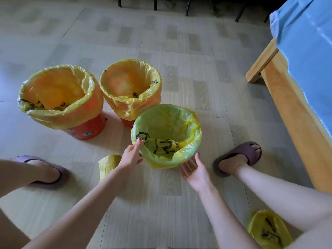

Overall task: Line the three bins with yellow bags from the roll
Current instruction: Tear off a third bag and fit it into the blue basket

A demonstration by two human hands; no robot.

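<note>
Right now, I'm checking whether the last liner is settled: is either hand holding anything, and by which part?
The left hand pinches the yellow bag at the near bin's rim. The right hand is open, holding nothing.

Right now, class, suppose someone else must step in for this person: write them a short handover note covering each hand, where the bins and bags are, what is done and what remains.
Left hand: pinches the bag's edge at the near-left rim of the green bin.
Right hand: open, palm up, just beside the green bin's near-right side, holding nothing.
Bins: two orange bins stand behind, each with a yellow bag folded over its rim.
Spare yellow bags lie on the floor by the left wrist; another yellow bag lies near the right leg.
Done: all three bins have bags in.
Left: possibly smoothing the green bin's bag.
</note>
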